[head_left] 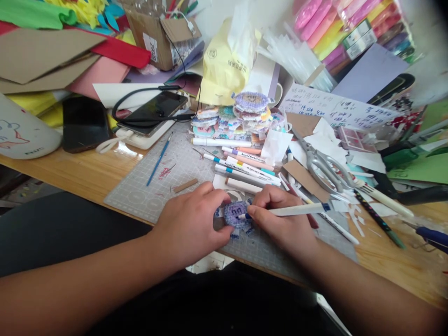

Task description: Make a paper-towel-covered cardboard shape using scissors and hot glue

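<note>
Between the thumb and fingers of my left hand [194, 221] is a small purple and blue oval piece [235, 214] with dark marks on its face. It lies near the front edge of the grey cutting mat [140, 198]. My right hand [285, 221] is closed around a white marker pen [297, 210], its tip touching or very close to the piece's face. Just beyond my hands lie several white acrylic markers [245, 172]. Farther back, a pile of similar colourful pieces [234, 116] is stacked, with a purple one [252, 101] on top.
Grey-handled scissors [325, 168] lie to the right among paper scraps. A phone [157, 109] with a cable sits at the back left, near another dark phone [85, 123]. A thin blue brush [160, 158] rests on the mat. A white cup [26, 128] stands far left.
</note>
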Demonstrator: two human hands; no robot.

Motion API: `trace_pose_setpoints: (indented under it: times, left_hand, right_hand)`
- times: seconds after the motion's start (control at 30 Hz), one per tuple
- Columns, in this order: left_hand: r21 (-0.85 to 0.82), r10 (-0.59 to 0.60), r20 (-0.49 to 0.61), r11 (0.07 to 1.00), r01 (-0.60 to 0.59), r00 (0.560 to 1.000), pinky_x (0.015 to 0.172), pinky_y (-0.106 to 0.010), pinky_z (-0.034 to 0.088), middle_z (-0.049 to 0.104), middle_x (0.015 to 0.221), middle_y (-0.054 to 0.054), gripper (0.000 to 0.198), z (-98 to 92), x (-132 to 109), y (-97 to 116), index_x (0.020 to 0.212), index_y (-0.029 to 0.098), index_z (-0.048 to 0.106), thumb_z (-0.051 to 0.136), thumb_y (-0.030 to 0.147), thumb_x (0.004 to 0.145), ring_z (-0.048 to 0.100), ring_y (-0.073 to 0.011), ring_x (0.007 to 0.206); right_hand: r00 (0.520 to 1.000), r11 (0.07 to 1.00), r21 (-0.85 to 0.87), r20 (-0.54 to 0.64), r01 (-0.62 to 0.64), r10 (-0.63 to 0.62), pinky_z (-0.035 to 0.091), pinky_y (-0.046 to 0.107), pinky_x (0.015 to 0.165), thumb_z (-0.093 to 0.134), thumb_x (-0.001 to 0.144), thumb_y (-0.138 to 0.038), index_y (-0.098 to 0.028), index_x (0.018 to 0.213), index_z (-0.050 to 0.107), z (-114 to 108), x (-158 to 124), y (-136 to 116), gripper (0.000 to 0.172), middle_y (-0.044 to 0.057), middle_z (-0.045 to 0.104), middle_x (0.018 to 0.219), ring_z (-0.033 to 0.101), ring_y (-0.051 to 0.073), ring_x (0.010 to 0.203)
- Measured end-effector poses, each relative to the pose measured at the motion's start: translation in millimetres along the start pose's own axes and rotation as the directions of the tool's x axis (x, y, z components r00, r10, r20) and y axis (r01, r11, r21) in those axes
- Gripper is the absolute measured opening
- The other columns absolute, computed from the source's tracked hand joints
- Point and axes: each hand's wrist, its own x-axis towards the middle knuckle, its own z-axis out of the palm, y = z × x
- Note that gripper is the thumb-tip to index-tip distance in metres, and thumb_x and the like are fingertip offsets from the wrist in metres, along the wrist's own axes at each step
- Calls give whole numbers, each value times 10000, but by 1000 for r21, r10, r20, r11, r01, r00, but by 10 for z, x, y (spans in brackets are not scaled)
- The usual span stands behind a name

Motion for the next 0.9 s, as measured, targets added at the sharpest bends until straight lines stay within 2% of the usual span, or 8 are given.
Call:
trace_pose_setpoints:
  times: [0.1, 0.27, 0.33, 0.43, 0.53, 0.67, 0.77, 0.9]
  left_hand:
    - [-9, -3, 10, 1000, 3, 1000, 714, -405, 465, 599, 993, -54, 336, 4, -3, 1, 1033, 257, 619, 598, 371, 717, 617, -286, 869]
    - [-40, -3, 8, 999, 3, 1000, 712, -404, 456, 592, 982, -48, 332, 30, -2, -11, 1032, 255, 617, 596, 363, 719, 620, -283, 864]
    - [-40, -10, -4, 999, 10, 1000, 713, -406, 449, 590, 984, -46, 324, 33, -4, -14, 1027, 256, 617, 597, 352, 718, 616, -285, 867]
    - [-81, 0, -9, 997, -1, 1000, 737, -410, 439, 586, 1001, -47, 354, 27, -23, -34, 1039, 255, 602, 627, 345, 697, 601, -286, 881]
    - [-206, 19, -46, 978, -28, 999, 758, -384, 431, 593, 1032, -44, 406, 11, -59, -94, 1076, 251, 542, 640, 312, 687, 580, -260, 882]
    - [-366, -5, -157, 929, -53, 988, 728, -334, 418, 620, 908, -20, 233, -29, -79, -184, 1069, 235, 494, 441, 264, 844, 567, -206, 801]
    - [-394, 55, -167, 911, -118, 984, 692, -302, 412, 616, 811, -8, 188, -47, -43, -212, 940, 211, 542, 378, 292, 898, 561, -183, 738]
    - [-380, 172, -170, 897, -226, 970, 676, -277, 410, 645, 815, -10, 218, -22, 20, -221, 886, 196, 599, 412, 309, 903, 577, -172, 739]
  right_hand:
    - [1000, 1000, -27, -1, 5, -5, 369, 229, 461, 575, 679, -215, -212, 522, 443, 4, -2, -9, 205, -31, 509, 494, 449, 117, 484]
    - [1000, 998, 61, -9, -8, 9, 346, 229, 459, 599, 669, -208, -206, 520, 460, 19, 10, 48, 204, -41, 499, 482, 435, 111, 476]
    - [999, 980, 197, -16, -24, 27, 324, 226, 454, 633, 631, -160, -199, 501, 474, 20, 18, 91, 209, -48, 497, 462, 423, 103, 462]
    - [996, 869, 494, -62, -23, 62, 301, 222, 428, 635, 655, -159, -205, 522, 474, 12, 36, 147, 214, -65, 498, 426, 409, 93, 412]
    - [993, 752, 659, -106, 35, 47, 288, 204, 393, 626, 717, -207, -213, 574, 474, -6, 59, 147, 209, -87, 482, 422, 376, 76, 370]
    - [992, 603, 790, -125, 112, -21, 319, 177, 391, 717, 729, -183, -208, 658, 567, -64, 63, 108, 168, -88, 509, 471, 411, 57, 384]
    - [997, 600, 797, -30, 65, -68, 422, 200, 473, 742, 739, -253, -204, 764, 667, -113, 37, 101, 93, -31, 632, 610, 532, 80, 488]
    - [991, 595, 804, 98, -27, -88, 476, 221, 560, 702, 772, -374, -176, 856, 732, -133, 4, 91, 217, 38, 718, 685, 606, 113, 568]
